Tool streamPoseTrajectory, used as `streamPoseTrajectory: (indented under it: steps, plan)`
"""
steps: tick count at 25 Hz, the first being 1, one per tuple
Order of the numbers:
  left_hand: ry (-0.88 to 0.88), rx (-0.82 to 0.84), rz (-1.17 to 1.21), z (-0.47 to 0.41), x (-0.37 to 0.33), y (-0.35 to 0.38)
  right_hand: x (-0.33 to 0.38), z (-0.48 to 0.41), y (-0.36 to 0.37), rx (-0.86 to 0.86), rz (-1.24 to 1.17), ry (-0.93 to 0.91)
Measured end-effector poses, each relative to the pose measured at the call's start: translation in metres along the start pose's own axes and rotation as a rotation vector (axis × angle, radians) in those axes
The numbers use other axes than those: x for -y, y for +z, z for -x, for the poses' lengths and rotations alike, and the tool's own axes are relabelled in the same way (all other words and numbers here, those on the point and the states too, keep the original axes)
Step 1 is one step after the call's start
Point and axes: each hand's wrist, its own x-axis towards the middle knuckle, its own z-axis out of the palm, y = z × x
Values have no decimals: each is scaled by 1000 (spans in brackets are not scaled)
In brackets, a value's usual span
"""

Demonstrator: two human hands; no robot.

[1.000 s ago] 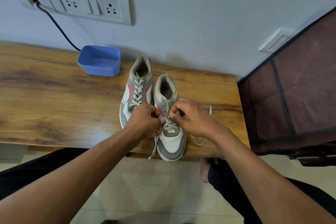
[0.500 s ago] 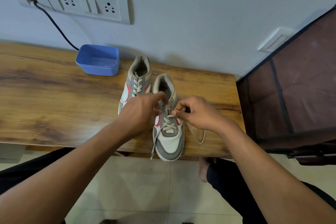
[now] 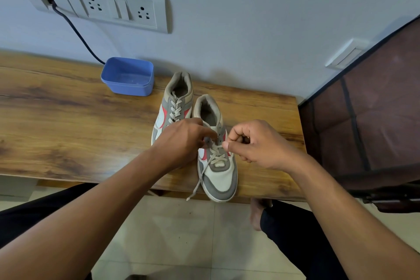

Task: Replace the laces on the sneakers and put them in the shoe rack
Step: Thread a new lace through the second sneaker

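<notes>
Sneaker (image 3: 219, 171) lies toe toward me at the table's (image 3: 68, 120) front edge near its right corner, long axis running straight away, between my left hand (image 3: 181, 141) gripping its eyelet flap and my right hand (image 3: 256, 145) pinching the lace (image 3: 200, 180).

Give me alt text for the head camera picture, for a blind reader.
Two hands lace the nearer sneaker on a wooden table: the right hand pinches the lace, and the left hand has its fingertips at the eyelets. A second, laced sneaker stands beside it, with a blue tub behind near the wall.
</notes>
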Motion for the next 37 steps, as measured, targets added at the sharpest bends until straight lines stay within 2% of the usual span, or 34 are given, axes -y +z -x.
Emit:
streamPoseTrajectory:
  steps: [2, 4, 7, 9, 10, 12, 15, 19, 23, 28, 33, 37]
  plan:
    - [-8, 8, 13, -1, -1, -3, 8, 9, 4, -22, 16, -22]
    - [-76, 32, 122, 1, -3, -8, 14, 18, 8, -4, 40, 12]
    - [-351, 57, 574, 6, -14, -19, 26, 34, 22, 118, 24, 24]
    - [-579, 170, 831, 11, -24, -26, 38, 45, 39, 282, 2, -47]
    - [-646, 260, 870, 14, -27, -27, 43, 49, 47, 359, 11, -67]
    - [-691, 373, 805, 19, -26, -29, 40, 48, 55, 394, 105, -87]
    - [-700, 386, 634, 17, -13, -30, 14, 28, 43, 168, 318, 53]
    - [-611, 443, 575, 14, -4, -32, 1, 4, 51, -193, 215, 208]
    - [-530, 471, 469, 12, 0, -27, 7, -5, 73, -313, 344, 289]
    - [-524, 476, 384, 14, 1, -25, 3, 2, 53, -205, 53, 349]
    - [-464, 477, 173, 16, -4, -23, 3, 8, 19, -42, -43, 397]
    - [-408, 477, 36, 17, -12, -19, 4, 4, 5, -5, -117, 288]
